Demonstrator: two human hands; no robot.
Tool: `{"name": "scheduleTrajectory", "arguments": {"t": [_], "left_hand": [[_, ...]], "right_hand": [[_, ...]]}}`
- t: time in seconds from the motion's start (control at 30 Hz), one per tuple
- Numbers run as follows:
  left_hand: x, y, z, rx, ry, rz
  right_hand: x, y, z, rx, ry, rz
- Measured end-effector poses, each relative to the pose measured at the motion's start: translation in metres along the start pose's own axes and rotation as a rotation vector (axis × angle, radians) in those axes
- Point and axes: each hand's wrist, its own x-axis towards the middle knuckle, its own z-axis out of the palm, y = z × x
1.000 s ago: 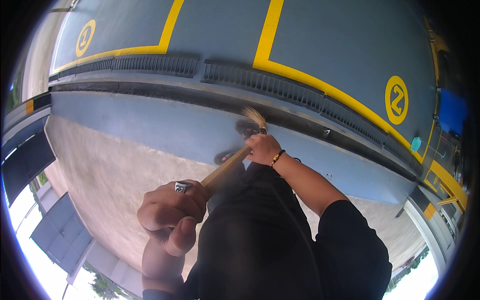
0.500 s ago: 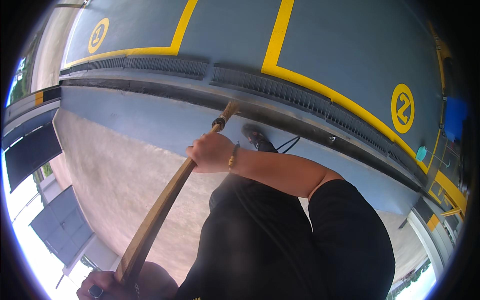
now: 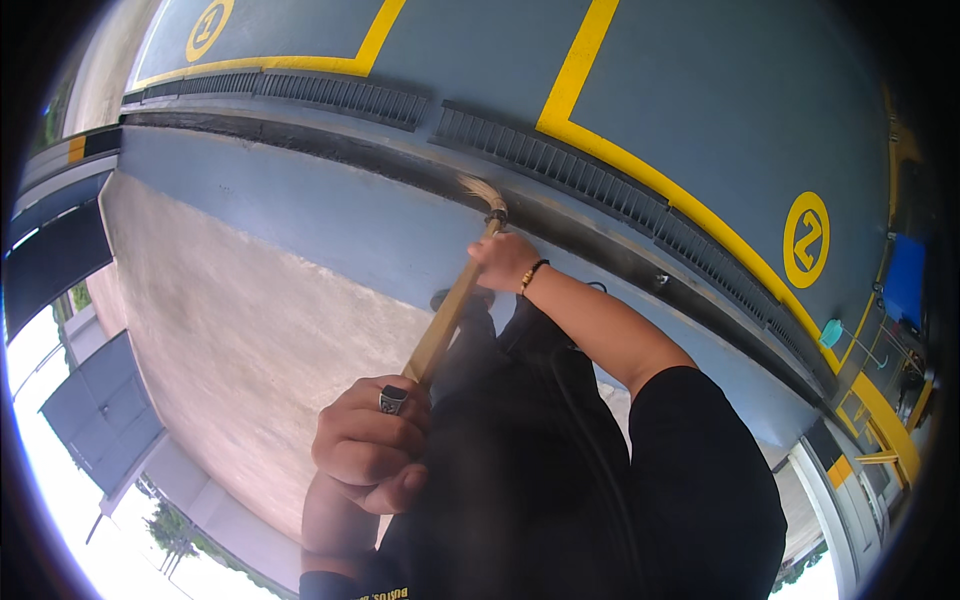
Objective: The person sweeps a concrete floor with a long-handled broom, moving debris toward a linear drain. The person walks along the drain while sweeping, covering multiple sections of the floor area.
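Note:
A broom with a long wooden handle (image 3: 447,322) slants across the middle, held by both hands. My left hand (image 3: 370,440), with a ring on one finger, is closed round the upper end of the handle close to my body. My right hand (image 3: 505,262), a beaded bracelet at its wrist, grips the handle low down, just above the bristles (image 3: 482,190). The bristles bend to the left and lie at the dark channel (image 3: 590,245) that runs along the floor. My shoe (image 3: 470,298) shows partly behind the handle.
Metal drain grates (image 3: 540,150) lie in a row beyond the channel. Yellow lines (image 3: 640,172) mark the grey floor past them. A blue bin (image 3: 904,283) and a teal long-handled thing (image 3: 831,333) stand at the right. A blue-painted strip (image 3: 270,205) borders bare concrete (image 3: 240,300) on the near side.
My left hand has come up and to the right with the handle's upper end. My right hand and the bristles have moved right and forward, and the bristles now bend left.

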Motion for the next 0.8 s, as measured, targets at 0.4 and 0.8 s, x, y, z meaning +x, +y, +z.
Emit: {"name": "scheduleTrajectory", "arguments": {"t": [0.4, 0.8], "left_hand": [[-0.014, 0.080, -0.008, -0.225, 0.116, -0.081], [0.012, 0.094, 0.004, 0.612, 0.198, 0.059]], "right_hand": [[-0.116, -0.052, -0.063, 0.014, -0.044, 0.048], [0.088, -0.124, -0.034, 0.196, 0.170, -0.087]]}}
